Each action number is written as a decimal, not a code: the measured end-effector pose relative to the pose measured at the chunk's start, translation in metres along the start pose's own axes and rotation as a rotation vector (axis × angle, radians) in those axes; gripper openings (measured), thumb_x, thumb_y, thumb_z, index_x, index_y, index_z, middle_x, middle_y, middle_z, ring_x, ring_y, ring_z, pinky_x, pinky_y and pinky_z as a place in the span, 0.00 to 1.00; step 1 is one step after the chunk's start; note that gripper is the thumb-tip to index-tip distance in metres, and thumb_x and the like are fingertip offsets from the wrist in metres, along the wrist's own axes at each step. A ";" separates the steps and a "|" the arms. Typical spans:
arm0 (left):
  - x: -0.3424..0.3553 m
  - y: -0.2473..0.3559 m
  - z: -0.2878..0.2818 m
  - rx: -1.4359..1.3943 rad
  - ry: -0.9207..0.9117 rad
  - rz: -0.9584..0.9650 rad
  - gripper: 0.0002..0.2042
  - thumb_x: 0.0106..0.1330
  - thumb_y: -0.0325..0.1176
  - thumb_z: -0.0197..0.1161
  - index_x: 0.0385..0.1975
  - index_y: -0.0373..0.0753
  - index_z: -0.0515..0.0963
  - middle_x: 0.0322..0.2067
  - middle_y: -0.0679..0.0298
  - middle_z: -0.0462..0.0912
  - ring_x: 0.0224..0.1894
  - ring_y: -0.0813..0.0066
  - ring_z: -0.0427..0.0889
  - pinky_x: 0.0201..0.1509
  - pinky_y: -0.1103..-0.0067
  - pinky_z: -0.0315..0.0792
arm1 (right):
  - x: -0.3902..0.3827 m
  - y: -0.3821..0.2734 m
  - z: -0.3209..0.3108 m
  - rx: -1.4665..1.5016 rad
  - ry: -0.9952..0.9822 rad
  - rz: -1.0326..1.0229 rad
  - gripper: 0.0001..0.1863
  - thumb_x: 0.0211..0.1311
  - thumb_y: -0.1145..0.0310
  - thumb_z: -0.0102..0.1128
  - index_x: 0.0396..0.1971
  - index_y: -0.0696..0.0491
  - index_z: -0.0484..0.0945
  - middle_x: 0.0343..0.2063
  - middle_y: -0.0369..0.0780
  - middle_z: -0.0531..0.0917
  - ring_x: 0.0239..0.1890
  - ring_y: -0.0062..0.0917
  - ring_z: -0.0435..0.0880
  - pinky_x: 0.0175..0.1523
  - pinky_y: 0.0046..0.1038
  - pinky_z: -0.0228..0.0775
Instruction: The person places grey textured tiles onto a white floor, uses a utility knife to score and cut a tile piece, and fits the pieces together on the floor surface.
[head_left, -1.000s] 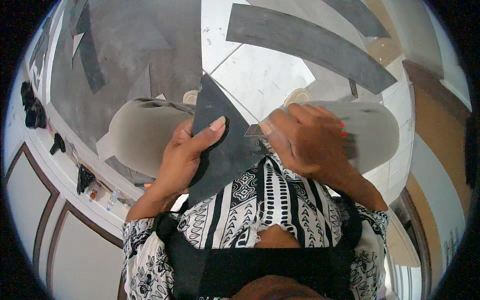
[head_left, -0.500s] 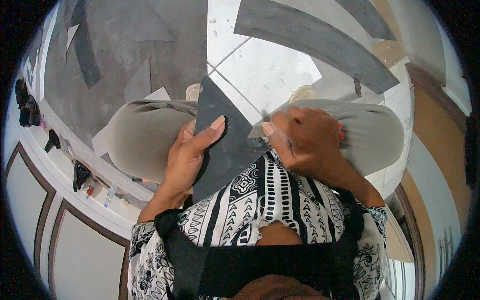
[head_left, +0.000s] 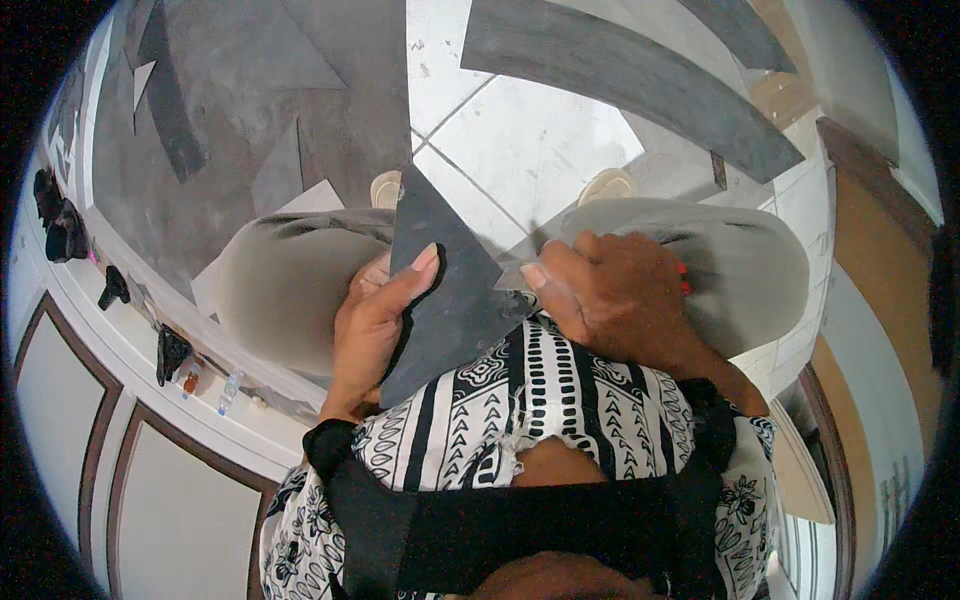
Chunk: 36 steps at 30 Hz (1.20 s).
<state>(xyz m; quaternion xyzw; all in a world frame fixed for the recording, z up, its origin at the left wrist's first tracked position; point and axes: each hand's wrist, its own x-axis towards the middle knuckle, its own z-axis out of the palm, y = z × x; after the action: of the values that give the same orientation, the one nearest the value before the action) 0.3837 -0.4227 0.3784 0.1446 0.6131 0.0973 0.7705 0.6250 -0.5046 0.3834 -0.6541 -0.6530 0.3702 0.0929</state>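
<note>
My left hand (head_left: pixel 383 310) grips a dark grey sheet of floor covering (head_left: pixel 450 265), cut to a slanted edge and a point at the top. Its thumb lies on the face, and its fingers are partly hidden behind the sheet. My right hand (head_left: pixel 615 295) is closed, with a thin pale flat piece (head_left: pixel 512 278) pinched at the thumb, beside the sheet's slanted edge. Whether that piece is film or a blade, I cannot tell. Something small and red (head_left: pixel 684 278) shows behind the right hand. The sheet's lower end reaches my patterned shirt (head_left: pixel 530 385).
Grey floor covering (head_left: pixel 230 130) spreads at the left, with loose offcuts (head_left: pixel 278 168) on it. White tiles (head_left: pixel 530 140) show ahead, beside a long dark plank (head_left: pixel 620 85). Bottles (head_left: pixel 230 390) and black bags (head_left: pixel 172 352) stand along the left wall. My bent knees flank the hands.
Both hands remain close to where they were, on the same sheet and pale piece. The right hand has dropped slightly, and the view has shifted a little.
</note>
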 end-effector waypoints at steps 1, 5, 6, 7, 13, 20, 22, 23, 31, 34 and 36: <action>0.000 0.002 -0.001 0.041 -0.003 -0.005 0.16 0.72 0.32 0.64 0.55 0.30 0.80 0.47 0.65 0.87 0.46 0.80 0.83 0.53 0.82 0.75 | 0.001 -0.001 -0.001 0.006 -0.001 -0.002 0.11 0.65 0.60 0.66 0.28 0.49 0.79 0.21 0.42 0.78 0.22 0.42 0.81 0.29 0.43 0.70; -0.004 0.013 0.006 -0.002 -0.023 0.008 0.16 0.73 0.32 0.63 0.55 0.30 0.80 0.46 0.66 0.87 0.45 0.81 0.83 0.52 0.83 0.74 | 0.000 0.000 -0.002 0.006 0.038 -0.023 0.10 0.65 0.61 0.66 0.28 0.50 0.79 0.21 0.42 0.78 0.22 0.41 0.80 0.29 0.43 0.70; -0.002 0.011 0.003 -0.032 -0.047 0.005 0.16 0.73 0.32 0.62 0.56 0.31 0.80 0.46 0.66 0.86 0.44 0.82 0.83 0.52 0.83 0.74 | 0.001 0.001 0.000 0.026 0.041 -0.036 0.11 0.67 0.58 0.63 0.31 0.50 0.78 0.21 0.44 0.79 0.21 0.42 0.82 0.27 0.46 0.72; 0.000 0.010 0.001 -0.062 -0.071 0.001 0.16 0.74 0.32 0.62 0.56 0.31 0.80 0.46 0.66 0.86 0.44 0.82 0.83 0.52 0.83 0.73 | 0.001 0.001 0.001 0.045 0.043 -0.049 0.13 0.70 0.55 0.61 0.34 0.50 0.78 0.20 0.47 0.81 0.20 0.44 0.83 0.25 0.48 0.74; 0.004 0.012 -0.003 -0.071 -0.069 0.017 0.17 0.74 0.32 0.61 0.58 0.32 0.78 0.48 0.67 0.86 0.44 0.82 0.83 0.52 0.84 0.73 | 0.003 -0.001 0.000 0.060 0.068 -0.013 0.09 0.65 0.64 0.66 0.28 0.51 0.78 0.22 0.41 0.78 0.21 0.40 0.80 0.28 0.42 0.69; 0.000 0.025 0.003 -0.192 0.225 0.201 0.19 0.72 0.30 0.63 0.61 0.33 0.76 0.49 0.63 0.84 0.45 0.76 0.85 0.54 0.80 0.76 | 0.013 0.011 -0.020 -0.103 0.157 -0.127 0.12 0.72 0.61 0.57 0.37 0.55 0.78 0.23 0.42 0.77 0.23 0.41 0.79 0.30 0.38 0.70; -0.004 0.033 0.003 -0.261 0.118 0.100 0.22 0.70 0.28 0.62 0.64 0.33 0.71 0.51 0.57 0.83 0.47 0.68 0.85 0.56 0.74 0.80 | 0.022 0.005 -0.037 0.491 0.211 0.397 0.22 0.75 0.49 0.53 0.44 0.57 0.74 0.30 0.51 0.82 0.35 0.49 0.84 0.42 0.44 0.75; -0.007 0.033 0.002 -0.269 0.120 0.101 0.22 0.70 0.28 0.62 0.64 0.33 0.71 0.51 0.57 0.83 0.47 0.68 0.85 0.56 0.74 0.80 | 0.023 0.016 -0.026 0.424 0.316 0.261 0.23 0.74 0.49 0.55 0.46 0.58 0.72 0.28 0.50 0.81 0.34 0.50 0.84 0.41 0.43 0.75; -0.014 0.042 -0.004 -0.410 -0.361 -0.129 0.24 0.64 0.22 0.58 0.59 0.20 0.64 0.44 0.29 0.80 0.33 0.47 0.89 0.22 0.72 0.86 | 0.004 0.021 -0.010 0.319 0.112 0.181 0.22 0.65 0.58 0.68 0.50 0.54 0.73 0.39 0.51 0.83 0.37 0.49 0.85 0.43 0.43 0.77; -0.014 0.037 -0.002 -0.323 -0.329 -0.124 0.20 0.65 0.22 0.59 0.56 0.22 0.68 0.37 0.36 0.83 0.28 0.52 0.88 0.20 0.74 0.84 | 0.013 0.020 -0.011 0.155 0.059 0.033 0.20 0.60 0.65 0.67 0.51 0.52 0.74 0.38 0.48 0.83 0.36 0.46 0.85 0.42 0.43 0.78; -0.015 0.035 0.003 -0.236 -0.177 -0.117 0.18 0.65 0.23 0.60 0.54 0.22 0.69 0.33 0.40 0.85 0.25 0.56 0.88 0.19 0.76 0.82 | 0.020 0.016 -0.018 0.032 -0.098 -0.133 0.16 0.53 0.73 0.67 0.43 0.52 0.76 0.29 0.44 0.80 0.32 0.41 0.84 0.39 0.44 0.74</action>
<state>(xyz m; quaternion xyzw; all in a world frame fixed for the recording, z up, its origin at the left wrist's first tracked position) 0.3839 -0.3951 0.4043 0.0251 0.5344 0.1106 0.8376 0.6466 -0.4817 0.3793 -0.5888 -0.6928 0.4052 0.0956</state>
